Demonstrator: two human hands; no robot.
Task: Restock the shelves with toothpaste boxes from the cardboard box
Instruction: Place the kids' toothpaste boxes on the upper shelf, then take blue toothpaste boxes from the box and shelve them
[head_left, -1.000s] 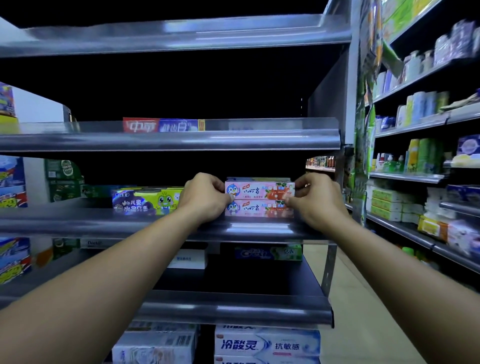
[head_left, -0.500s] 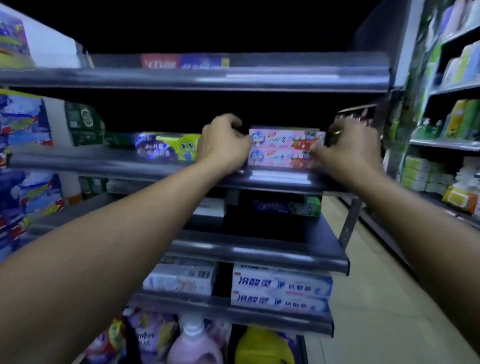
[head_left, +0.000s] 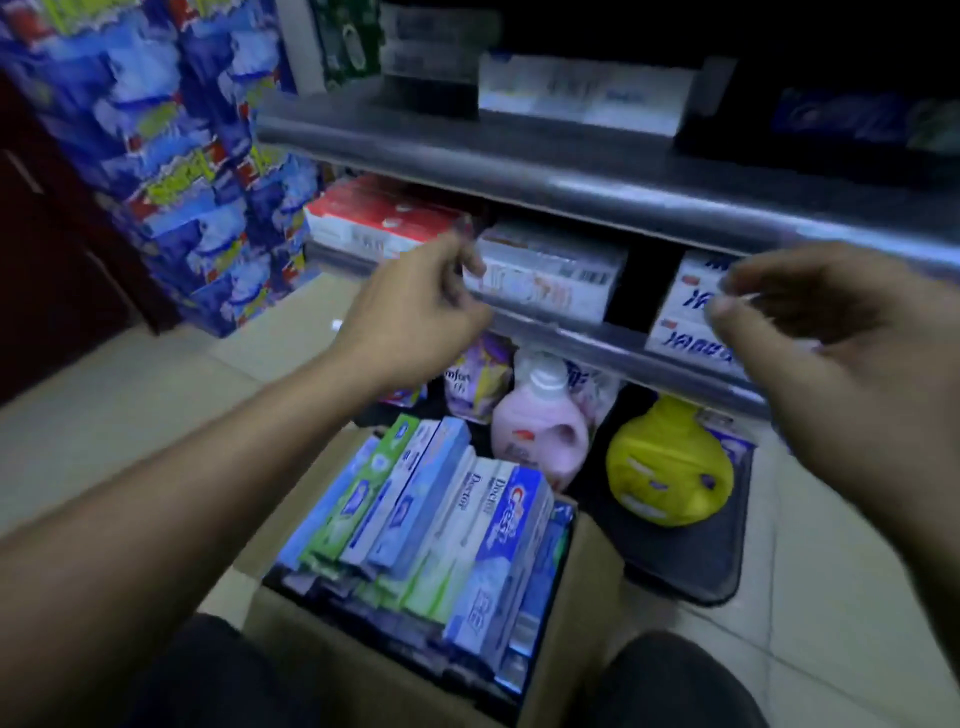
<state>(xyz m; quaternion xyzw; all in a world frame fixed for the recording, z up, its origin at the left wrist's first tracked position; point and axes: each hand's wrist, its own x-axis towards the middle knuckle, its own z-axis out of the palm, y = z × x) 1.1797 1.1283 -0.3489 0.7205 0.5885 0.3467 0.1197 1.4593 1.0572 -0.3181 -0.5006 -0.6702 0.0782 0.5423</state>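
Both hands, left (head_left: 415, 317) and right (head_left: 810, 343), are held empty with fingers loosely curled above the carton (head_left: 582, 597). Toothpaste boxes (head_left: 441, 525) stand packed inside. Tight packing could drag neighbouring boxes out with one pulled.

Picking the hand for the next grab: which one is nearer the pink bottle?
Left. The left hand hangs just up-left of the pink bottle; the right hand is farther off to its right.

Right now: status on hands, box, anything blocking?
Left hand and right hand empty, fingers loosely curled, above cardboard box. Box full of toothpaste boxes. Nothing between hands and box.
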